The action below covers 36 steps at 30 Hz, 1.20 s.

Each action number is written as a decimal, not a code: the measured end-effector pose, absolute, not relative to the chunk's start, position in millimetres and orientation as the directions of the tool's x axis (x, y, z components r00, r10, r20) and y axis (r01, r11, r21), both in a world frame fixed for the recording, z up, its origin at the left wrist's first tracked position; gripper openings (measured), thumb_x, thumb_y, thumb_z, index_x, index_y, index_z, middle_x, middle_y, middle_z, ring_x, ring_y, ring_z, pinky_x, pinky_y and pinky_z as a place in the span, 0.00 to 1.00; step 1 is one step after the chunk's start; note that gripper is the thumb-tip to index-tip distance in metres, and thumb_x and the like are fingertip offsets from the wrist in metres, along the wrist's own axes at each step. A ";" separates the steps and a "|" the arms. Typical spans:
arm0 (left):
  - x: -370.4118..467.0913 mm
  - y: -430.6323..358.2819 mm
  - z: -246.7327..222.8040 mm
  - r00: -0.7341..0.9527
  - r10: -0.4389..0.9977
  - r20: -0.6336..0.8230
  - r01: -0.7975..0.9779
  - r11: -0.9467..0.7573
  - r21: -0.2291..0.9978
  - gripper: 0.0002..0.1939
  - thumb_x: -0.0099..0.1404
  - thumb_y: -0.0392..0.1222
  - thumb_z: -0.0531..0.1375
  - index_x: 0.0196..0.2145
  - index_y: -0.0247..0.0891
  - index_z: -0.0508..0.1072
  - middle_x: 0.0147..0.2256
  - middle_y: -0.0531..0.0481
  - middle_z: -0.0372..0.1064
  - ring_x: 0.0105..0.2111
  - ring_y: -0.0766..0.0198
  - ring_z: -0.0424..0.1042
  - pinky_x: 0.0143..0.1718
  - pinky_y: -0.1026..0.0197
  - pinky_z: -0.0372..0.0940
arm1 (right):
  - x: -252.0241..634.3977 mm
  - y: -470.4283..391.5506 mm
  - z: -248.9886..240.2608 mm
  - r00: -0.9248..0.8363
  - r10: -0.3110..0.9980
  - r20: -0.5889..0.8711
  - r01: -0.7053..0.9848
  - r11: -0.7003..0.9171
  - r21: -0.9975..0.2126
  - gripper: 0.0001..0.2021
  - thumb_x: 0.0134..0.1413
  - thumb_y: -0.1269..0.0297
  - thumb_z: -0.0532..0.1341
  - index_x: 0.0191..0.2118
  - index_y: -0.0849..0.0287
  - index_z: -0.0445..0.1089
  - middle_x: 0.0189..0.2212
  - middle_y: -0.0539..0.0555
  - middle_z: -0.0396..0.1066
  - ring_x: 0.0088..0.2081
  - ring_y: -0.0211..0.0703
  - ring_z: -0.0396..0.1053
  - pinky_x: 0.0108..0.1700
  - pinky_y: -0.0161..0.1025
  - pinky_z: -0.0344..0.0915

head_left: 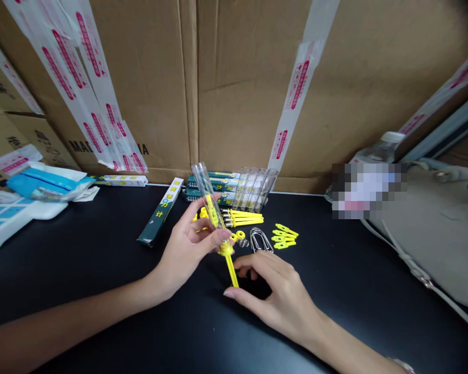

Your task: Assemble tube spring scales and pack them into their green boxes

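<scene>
My left hand grips a clear tube with yellow parts inside, tilted with its top to the left. A yellow rod sticks out of the tube's lower end. Beside that rod is my right hand, thumb at its tip and the other fingers curled; whether it grips the rod is hard to tell. Behind the hands lie several yellow rods with metal ends, yellow rings, metal hooks and flat yellow pieces. More clear tubes lean on green boxes.
A long green and white box lies left of the hands. Further left are a power strip and a blue packet. On the right stand a bottle and a grey bag. Cardboard rises behind.
</scene>
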<state>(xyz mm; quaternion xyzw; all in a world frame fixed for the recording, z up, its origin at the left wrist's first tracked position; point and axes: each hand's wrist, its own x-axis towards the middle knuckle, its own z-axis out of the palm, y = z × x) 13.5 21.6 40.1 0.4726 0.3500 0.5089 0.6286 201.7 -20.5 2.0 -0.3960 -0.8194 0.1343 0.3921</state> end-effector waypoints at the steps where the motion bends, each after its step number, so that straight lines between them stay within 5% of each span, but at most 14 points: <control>1: 12.7 23.0 41.1 0.219 0.974 0.053 -0.314 0.019 0.949 0.35 0.58 0.41 0.71 0.59 0.48 0.63 0.32 0.56 0.72 0.32 0.63 0.77 0.36 0.60 0.75 | 201.1 -20.7 2.8 -0.386 0.762 0.520 0.545 0.643 -0.538 0.12 0.54 0.57 0.69 0.37 0.58 0.71 0.27 0.50 0.72 0.28 0.41 0.69 0.32 0.39 0.66; 13: 7.0 28.4 52.7 0.173 0.974 0.147 -0.322 -0.085 0.943 0.32 0.59 0.41 0.70 0.57 0.49 0.64 0.31 0.56 0.74 0.32 0.63 0.79 0.36 0.63 0.74 | 200.8 -18.8 -1.6 -0.392 0.840 0.375 0.512 0.538 -0.670 0.04 0.59 0.70 0.64 0.40 0.58 0.72 0.34 0.53 0.73 0.35 0.45 0.70 0.38 0.42 0.68; 18: 4.7 31.4 57.0 0.148 0.973 0.174 -0.331 -0.117 0.936 0.32 0.59 0.40 0.70 0.57 0.48 0.62 0.32 0.56 0.75 0.32 0.64 0.78 0.35 0.64 0.74 | 199.9 -17.0 1.4 -0.320 0.898 0.302 0.453 0.425 -0.783 0.02 0.58 0.66 0.65 0.36 0.56 0.74 0.32 0.51 0.75 0.34 0.43 0.71 0.38 0.39 0.66; 26: 3.8 36.2 57.8 0.135 0.974 0.181 -0.330 -0.128 0.935 0.33 0.59 0.40 0.70 0.57 0.46 0.61 0.31 0.57 0.74 0.30 0.65 0.78 0.35 0.64 0.75 | 198.9 -13.0 1.5 -0.356 0.931 -0.077 0.191 -0.008 -0.982 0.14 0.56 0.53 0.65 0.37 0.60 0.76 0.28 0.53 0.77 0.29 0.40 0.71 0.34 0.35 0.66; 36: 6.1 34.2 49.1 0.139 0.981 0.139 -0.303 -0.092 0.949 0.34 0.59 0.42 0.69 0.59 0.50 0.59 0.32 0.57 0.74 0.32 0.65 0.78 0.35 0.65 0.73 | 198.4 -14.0 2.4 -0.337 0.941 -0.018 0.312 0.094 -0.945 0.14 0.62 0.54 0.61 0.35 0.59 0.78 0.28 0.53 0.79 0.29 0.40 0.69 0.33 0.35 0.63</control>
